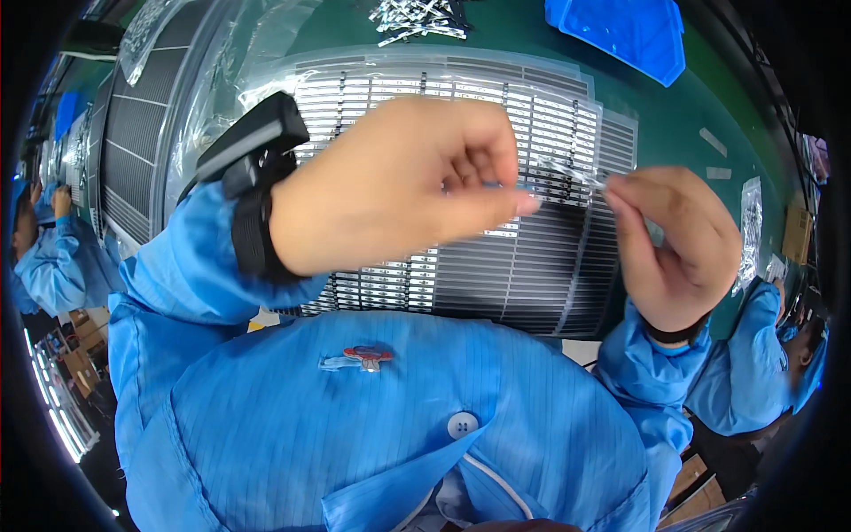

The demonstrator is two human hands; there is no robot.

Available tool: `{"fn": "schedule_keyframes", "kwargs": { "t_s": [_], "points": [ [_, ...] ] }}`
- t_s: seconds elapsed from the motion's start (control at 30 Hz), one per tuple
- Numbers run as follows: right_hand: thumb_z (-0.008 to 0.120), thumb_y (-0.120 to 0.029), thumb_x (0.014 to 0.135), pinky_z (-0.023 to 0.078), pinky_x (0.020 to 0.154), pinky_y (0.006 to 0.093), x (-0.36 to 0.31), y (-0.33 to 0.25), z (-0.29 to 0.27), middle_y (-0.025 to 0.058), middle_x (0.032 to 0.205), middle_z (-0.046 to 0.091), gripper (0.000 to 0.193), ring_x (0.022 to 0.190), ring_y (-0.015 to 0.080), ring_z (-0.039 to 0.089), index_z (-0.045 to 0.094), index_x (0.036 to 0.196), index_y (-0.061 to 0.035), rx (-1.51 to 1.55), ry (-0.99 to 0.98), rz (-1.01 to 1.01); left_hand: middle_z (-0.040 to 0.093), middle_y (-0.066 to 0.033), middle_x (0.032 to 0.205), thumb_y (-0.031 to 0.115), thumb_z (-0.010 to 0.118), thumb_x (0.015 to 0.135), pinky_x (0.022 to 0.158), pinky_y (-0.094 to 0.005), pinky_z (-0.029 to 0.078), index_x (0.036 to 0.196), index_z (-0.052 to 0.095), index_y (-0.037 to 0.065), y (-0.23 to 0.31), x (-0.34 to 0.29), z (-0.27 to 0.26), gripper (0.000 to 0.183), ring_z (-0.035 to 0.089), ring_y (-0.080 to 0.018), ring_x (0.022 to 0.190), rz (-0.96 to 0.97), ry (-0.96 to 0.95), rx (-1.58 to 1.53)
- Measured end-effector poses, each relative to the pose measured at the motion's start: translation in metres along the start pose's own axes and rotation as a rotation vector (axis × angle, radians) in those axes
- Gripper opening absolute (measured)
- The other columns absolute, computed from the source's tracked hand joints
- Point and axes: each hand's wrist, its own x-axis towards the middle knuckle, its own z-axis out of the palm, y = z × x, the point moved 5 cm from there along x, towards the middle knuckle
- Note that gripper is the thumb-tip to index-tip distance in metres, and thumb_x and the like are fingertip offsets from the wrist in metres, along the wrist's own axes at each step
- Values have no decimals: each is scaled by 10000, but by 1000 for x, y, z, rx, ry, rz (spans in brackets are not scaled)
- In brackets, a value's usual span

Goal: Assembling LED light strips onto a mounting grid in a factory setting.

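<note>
Green table, blue bin at 1 o'clock, striped sheets beneath both hands. Your right hand pinches a clear sliver at 2 o'clock; left hand curled, blurred, grip can't be told. Best pinch lightly, sliver lifted off the sheets.

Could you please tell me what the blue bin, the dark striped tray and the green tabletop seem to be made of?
Blue bin: probably glossy plastic, given its bright highlights.
Dark striped tray: likely thin plastic with slight sheen; its edges look translucent.
Green tabletop: perhaps matte rubber or vinyl, being evenly coloured, though that is uncertain.
</note>
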Motion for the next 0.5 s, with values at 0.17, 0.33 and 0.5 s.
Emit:
{"fn": "schedule_keyframes", "kwargs": {
  "t_s": [0.17, 0.33, 0.5],
  "points": [
    [751, 103, 728, 508, 596, 300, -36, 44, 20, 151, 811, 697, 164, 686, 238, 667, 743, 875, 29, 110, -109, 203, 634, -68, 873, 143, 796, 804, 641, -338, 547, 989, 690, 54, -19, 0, 27, 231, 649, -207, 739, 328, -51, 701],
    [767, 81, 726, 461, 558, 303, -37, 64, 35, 119, 787, 649, 163, 641, 216, 606, 746, 872, 11, 155, -112, 240, 569, -45, 832, 89, 757, 733, 564, -282, 518, 1073, 732, 29, -28, 6, 30, 346, 608, -184, 704, 519, 18, 914],
    [776, 59, 690, 407, 522, 293, -34, 79, 47, 105, 757, 614, 187, 605, 195, 557, 747, 869, 13, 153, -130, 211, 535, -53, 810, 63, 743, 668, 519, -264, 498, 1052, 749, -20, -43, 18, 24, 393, 579, -172, 678, 567, 46, 939]
  ]
}}
